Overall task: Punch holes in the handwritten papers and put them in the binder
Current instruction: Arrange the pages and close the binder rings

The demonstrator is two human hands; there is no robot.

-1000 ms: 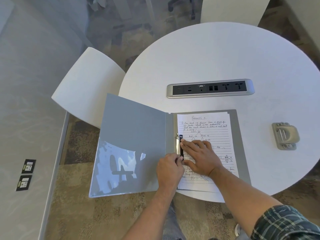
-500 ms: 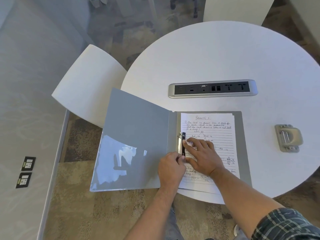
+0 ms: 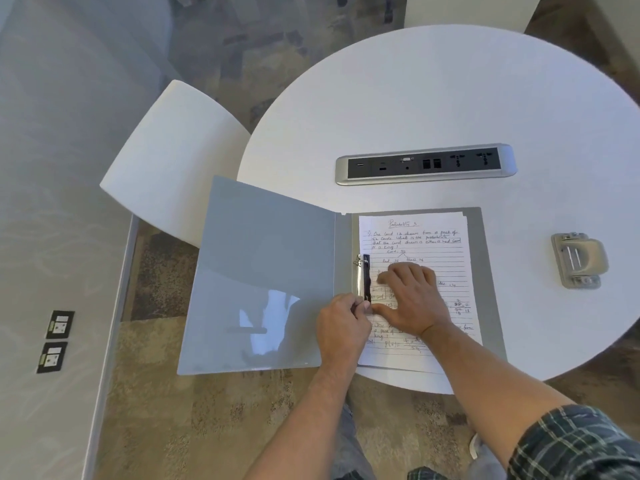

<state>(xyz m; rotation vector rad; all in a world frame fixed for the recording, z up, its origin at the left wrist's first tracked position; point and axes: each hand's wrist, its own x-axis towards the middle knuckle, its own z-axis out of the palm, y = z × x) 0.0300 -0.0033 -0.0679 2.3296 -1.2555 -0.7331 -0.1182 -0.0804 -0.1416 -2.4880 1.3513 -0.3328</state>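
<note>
A grey binder (image 3: 263, 258) lies open at the near edge of the round white table (image 3: 433, 98), its front cover hanging over the table's left edge. Handwritten lined papers (image 3: 420, 237) sit stacked on its right half, on the metal ring mechanism (image 3: 362, 275) at the spine. My left hand (image 3: 343, 327) pinches the lower end of that mechanism. My right hand (image 3: 412, 296) lies on the papers with fingers spread, thumb beside the lower ring. A beige hole punch (image 3: 577, 259) stands apart on the table to the right.
A silver power and socket strip (image 3: 426, 164) is set into the table beyond the binder. A white chair (image 3: 166, 168) stands at the left, another at the top right. Carpet floor lies below, with two floor sockets (image 3: 55, 341) at the far left.
My right fingers have shifted slightly right on the page, away from the upper ring. My left hand stays at the mechanism's lower end. The view has drifted a little.
</note>
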